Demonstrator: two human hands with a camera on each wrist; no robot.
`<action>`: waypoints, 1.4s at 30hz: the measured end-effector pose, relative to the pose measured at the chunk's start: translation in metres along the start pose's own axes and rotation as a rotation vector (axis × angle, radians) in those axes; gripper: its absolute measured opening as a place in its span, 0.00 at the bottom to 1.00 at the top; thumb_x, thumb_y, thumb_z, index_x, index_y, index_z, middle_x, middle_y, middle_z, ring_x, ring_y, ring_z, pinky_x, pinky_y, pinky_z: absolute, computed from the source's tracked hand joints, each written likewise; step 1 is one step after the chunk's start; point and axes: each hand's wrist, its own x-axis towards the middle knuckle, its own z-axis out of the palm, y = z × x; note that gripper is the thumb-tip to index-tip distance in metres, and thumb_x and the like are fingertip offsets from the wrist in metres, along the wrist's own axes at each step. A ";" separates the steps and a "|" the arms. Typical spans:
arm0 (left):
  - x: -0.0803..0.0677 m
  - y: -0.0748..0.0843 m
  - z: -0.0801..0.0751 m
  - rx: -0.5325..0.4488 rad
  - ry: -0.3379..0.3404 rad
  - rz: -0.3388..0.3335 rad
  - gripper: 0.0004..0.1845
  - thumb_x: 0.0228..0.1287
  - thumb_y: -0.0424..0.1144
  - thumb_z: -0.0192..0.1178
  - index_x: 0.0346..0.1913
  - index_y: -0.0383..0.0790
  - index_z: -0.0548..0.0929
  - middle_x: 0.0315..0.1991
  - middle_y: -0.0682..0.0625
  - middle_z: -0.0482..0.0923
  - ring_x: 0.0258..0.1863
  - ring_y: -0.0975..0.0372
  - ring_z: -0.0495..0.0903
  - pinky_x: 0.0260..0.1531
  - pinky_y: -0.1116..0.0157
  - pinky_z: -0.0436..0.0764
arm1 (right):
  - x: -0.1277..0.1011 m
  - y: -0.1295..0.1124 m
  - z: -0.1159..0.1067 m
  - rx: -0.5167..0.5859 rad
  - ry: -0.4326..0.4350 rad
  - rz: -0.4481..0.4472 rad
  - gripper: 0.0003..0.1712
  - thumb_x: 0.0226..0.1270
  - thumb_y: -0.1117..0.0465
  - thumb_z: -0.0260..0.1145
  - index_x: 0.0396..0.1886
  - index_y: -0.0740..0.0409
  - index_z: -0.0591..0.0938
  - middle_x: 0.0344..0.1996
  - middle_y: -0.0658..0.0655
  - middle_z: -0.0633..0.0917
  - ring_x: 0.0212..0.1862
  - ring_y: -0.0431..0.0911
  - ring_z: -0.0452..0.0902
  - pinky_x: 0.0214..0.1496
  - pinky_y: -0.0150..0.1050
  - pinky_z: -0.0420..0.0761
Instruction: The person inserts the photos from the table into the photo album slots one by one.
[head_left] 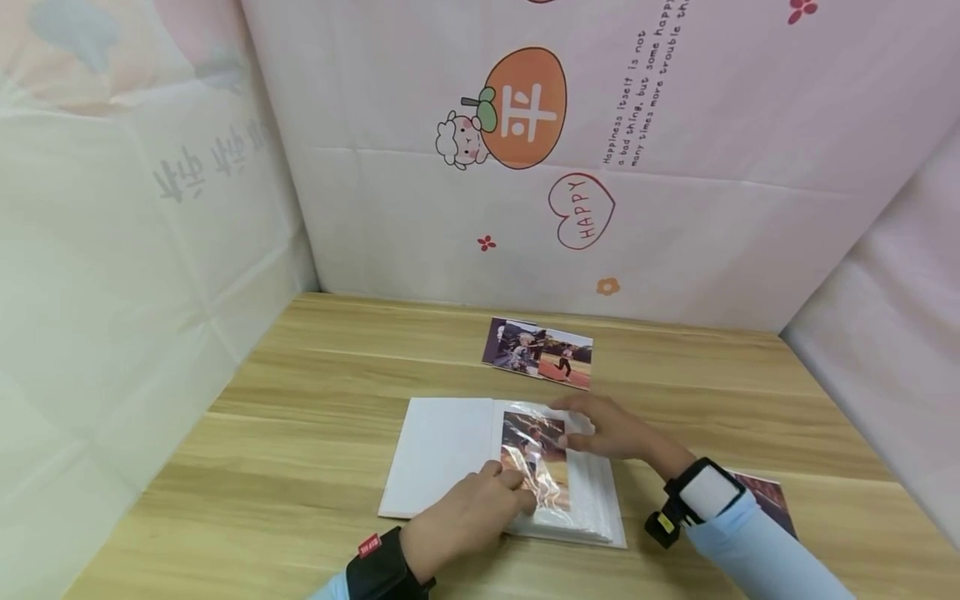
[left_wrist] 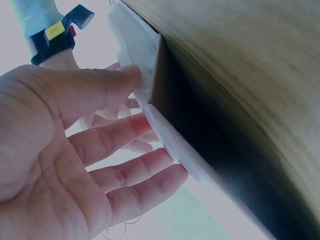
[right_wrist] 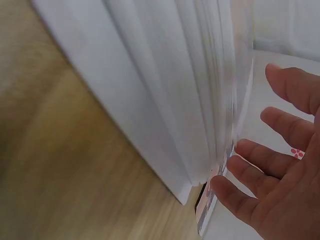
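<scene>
While the album [head_left: 442, 450] lies open on the table [head_left: 300, 417], here's the left hand [head_left: 472, 512], fingers loosely extended, at the photo's [head_left: 536, 458] lower left; the right hand [head_left: 611, 429], fingers spread, is at its upper right. Neither clamps anything, likely just steadying the slick sleeve [head_left: 582, 487]!

This is a small cloth-walled booth, its wider setting unclear: a white cloth [head_left: 382, 217] printed with an orange cartoon fruit [head_left: 551, 79] hangs behind the pale wood-grain bench [head_left: 285, 433], and whitish cloth sheets [head_left: 120, 283] enclose the bench's left and right.
</scene>
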 end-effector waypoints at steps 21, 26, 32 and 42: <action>0.000 -0.003 0.002 -0.049 0.013 -0.011 0.17 0.50 0.28 0.64 0.40 0.53 0.83 0.40 0.55 0.74 0.38 0.59 0.73 0.25 0.71 0.73 | -0.066 -0.020 0.009 -0.055 -0.078 0.108 0.46 0.56 0.39 0.64 0.66 0.62 0.65 0.62 0.78 0.60 0.61 0.72 0.55 0.55 0.68 0.58; -0.001 -0.003 0.001 -0.066 0.013 -0.017 0.17 0.50 0.28 0.64 0.40 0.53 0.83 0.42 0.54 0.74 0.39 0.59 0.73 0.26 0.71 0.73 | -0.076 -0.021 0.012 -0.038 -0.118 0.135 0.48 0.54 0.38 0.64 0.68 0.61 0.63 0.62 0.77 0.60 0.61 0.70 0.56 0.55 0.66 0.59; -0.003 -0.004 0.001 -0.076 0.014 -0.030 0.17 0.49 0.27 0.63 0.39 0.53 0.83 0.44 0.54 0.75 0.40 0.58 0.73 0.27 0.70 0.74 | -0.080 -0.021 0.020 -0.069 -0.102 0.123 0.48 0.54 0.37 0.64 0.68 0.60 0.63 0.62 0.75 0.62 0.61 0.68 0.59 0.54 0.64 0.63; -0.002 -0.005 0.000 -0.102 0.029 -0.022 0.15 0.48 0.30 0.66 0.39 0.52 0.83 0.43 0.54 0.76 0.40 0.58 0.73 0.30 0.69 0.75 | -0.082 -0.022 0.024 -0.097 -0.059 0.119 0.49 0.53 0.37 0.65 0.66 0.63 0.66 0.61 0.77 0.62 0.59 0.71 0.60 0.53 0.65 0.64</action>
